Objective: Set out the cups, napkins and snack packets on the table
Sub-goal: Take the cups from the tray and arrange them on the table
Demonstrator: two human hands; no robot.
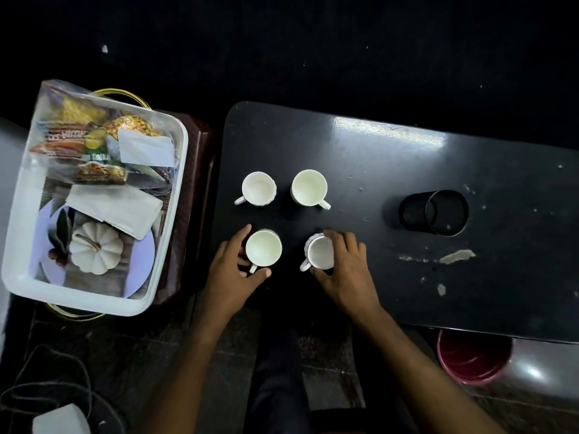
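Several white cups stand upright in a square on the black table [391, 170]. The far pair are the far-left cup [258, 188] and the far-right cup [309, 187], both untouched. My left hand [233, 270] wraps around the near-left cup [263, 247], fingers on its left side and thumb by the handle. My right hand [346, 267] grips the near-right cup [320, 252] from its right side. Snack packets [84, 142] and folded white napkins [116, 209] lie in a clear plastic tub [175, 195] to the left of the table.
A black mesh holder [434, 212] lies on its side on the table's right half. The tub also holds a white pumpkin [95, 247] on a plate. A red bucket [473, 360] stands on the floor below the table's near edge. Cables lie at bottom left.
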